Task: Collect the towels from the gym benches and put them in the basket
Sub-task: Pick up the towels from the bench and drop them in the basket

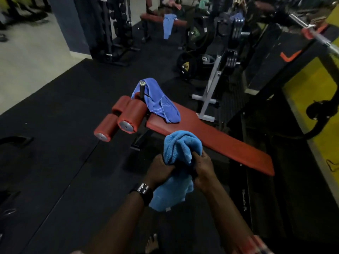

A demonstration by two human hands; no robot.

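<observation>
Both hands grip a bunched light blue towel in front of me, over the near end of a red sit-up bench. My left hand holds its left side and my right hand its right side; the towel's lower part hangs between my wrists. A darker blue towel lies draped over the bench's post and upper pad. Farther back, another blue towel hangs off a second red bench. No basket is in view.
Red foam rollers stick out at the bench's left. A dumbbell rack stands at the back left, weight plates and a grey frame behind the bench, a barbell at the upper right. Black rubber floor spreads left.
</observation>
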